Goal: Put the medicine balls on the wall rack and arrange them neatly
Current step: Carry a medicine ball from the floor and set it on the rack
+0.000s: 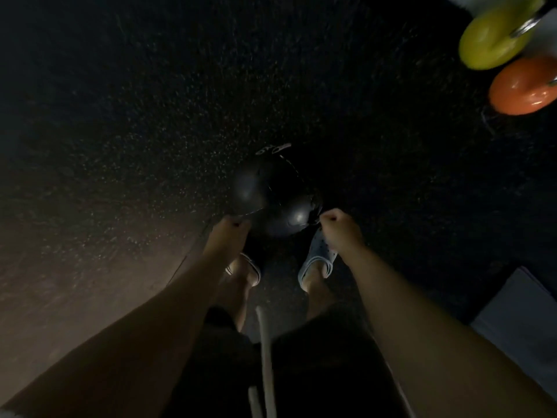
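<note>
A black medicine ball (271,194) sits low in front of my feet over the dark speckled floor. My left hand (230,229) presses against its lower left side, fingers curled under the ball. On the lower right edge of the ball my right hand (339,227) is curled in the same way. Both arms reach straight down to it. At the top right a yellow ball (494,37) and an orange ball (523,86) rest on a metal rack bar (526,27). The scene is very dim.
Dark rubber flooring (150,116) fills most of the view. My feet in light sandals (318,260) stand just behind the black ball. A pale flat object (521,312) lies at the right edge. A white cord (265,351) hangs between my legs.
</note>
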